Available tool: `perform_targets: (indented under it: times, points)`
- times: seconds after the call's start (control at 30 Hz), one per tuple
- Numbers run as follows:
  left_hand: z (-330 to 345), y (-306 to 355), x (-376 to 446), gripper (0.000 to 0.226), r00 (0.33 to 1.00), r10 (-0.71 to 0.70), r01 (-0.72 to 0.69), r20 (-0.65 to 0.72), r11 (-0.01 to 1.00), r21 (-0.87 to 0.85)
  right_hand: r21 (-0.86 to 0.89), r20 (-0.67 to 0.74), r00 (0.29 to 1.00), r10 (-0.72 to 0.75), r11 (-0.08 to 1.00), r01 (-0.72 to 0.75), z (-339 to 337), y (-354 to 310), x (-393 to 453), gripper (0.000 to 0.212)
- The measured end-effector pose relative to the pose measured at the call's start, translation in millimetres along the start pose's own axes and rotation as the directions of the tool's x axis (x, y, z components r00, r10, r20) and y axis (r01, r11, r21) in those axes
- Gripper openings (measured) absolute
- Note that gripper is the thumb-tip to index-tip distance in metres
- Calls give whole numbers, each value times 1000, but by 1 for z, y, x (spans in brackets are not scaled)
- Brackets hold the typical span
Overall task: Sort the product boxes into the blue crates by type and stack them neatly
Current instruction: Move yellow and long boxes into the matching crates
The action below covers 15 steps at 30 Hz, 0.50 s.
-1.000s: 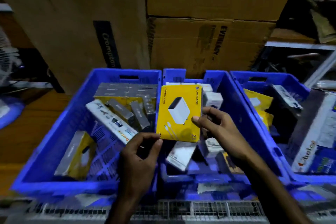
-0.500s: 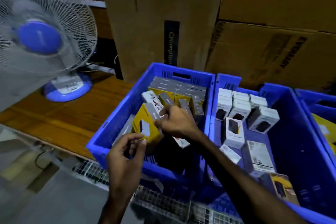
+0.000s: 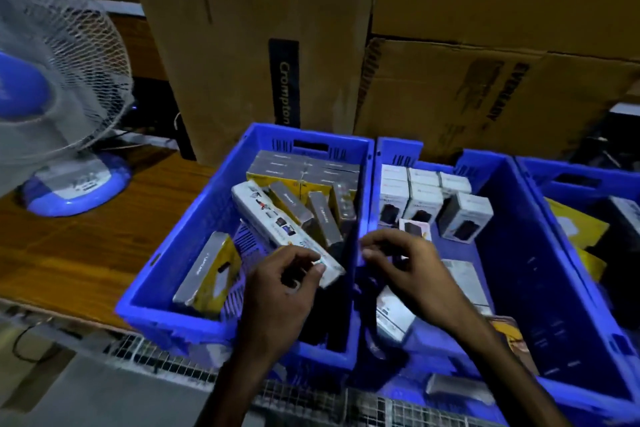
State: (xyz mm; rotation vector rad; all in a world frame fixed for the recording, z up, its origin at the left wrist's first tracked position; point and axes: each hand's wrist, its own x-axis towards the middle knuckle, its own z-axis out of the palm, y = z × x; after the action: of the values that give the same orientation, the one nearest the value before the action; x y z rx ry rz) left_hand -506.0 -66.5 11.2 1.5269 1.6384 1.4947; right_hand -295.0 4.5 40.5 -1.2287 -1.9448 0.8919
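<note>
The left blue crate point(image 3: 162, 263) holds grey-and-yellow boxes point(image 3: 304, 170) stacked at its back, a long white box point(image 3: 277, 229) lying slantwise, and a yellow box point(image 3: 211, 274) leaning against its left wall. My left hand point(image 3: 284, 291) hovers over this crate with its fingers loosely curled, fingertips at the near end of the long white box. My right hand point(image 3: 405, 267) is above the wall between the left and the middle crate point(image 3: 512, 253); nothing shows in it. White boxes with black pictures point(image 3: 422, 198) stand in rows at the back of the middle crate.
A third blue crate point(image 3: 588, 180) at the right holds yellow packs point(image 3: 575, 225). Big cardboard cartons point(image 3: 259, 45) rise behind the crates. A blue-and-white table fan point(image 3: 59, 87) stands on the wooden table point(image 3: 86, 246) at left. Wire mesh point(image 3: 311, 399) runs along the front.
My right hand carried the yellow box from above the middle crate into the left crate and let it go; it now leans at the left wall. My view swung left.
</note>
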Motion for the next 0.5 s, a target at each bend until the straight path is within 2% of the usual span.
perform_targets:
  times: [0.2, 0.3, 0.5]
  points:
    - [65, 22, 12, 5, 959, 172, -176, 223, 984, -1, 33, -201, 967, 157, 988, -153, -77, 40, -56, 9]
    - [105, 39, 16, 9, 896, 270, -274, 352, 961, -39, 51, -304, 931, 201, 980, -195, -113, 63, -78, 9]
    - [189, 67, 20, 13, 761, 360, -371, 540, 924, -93, -12, -477, 845, 241, 960, -281, -181, 104, -101, 11]
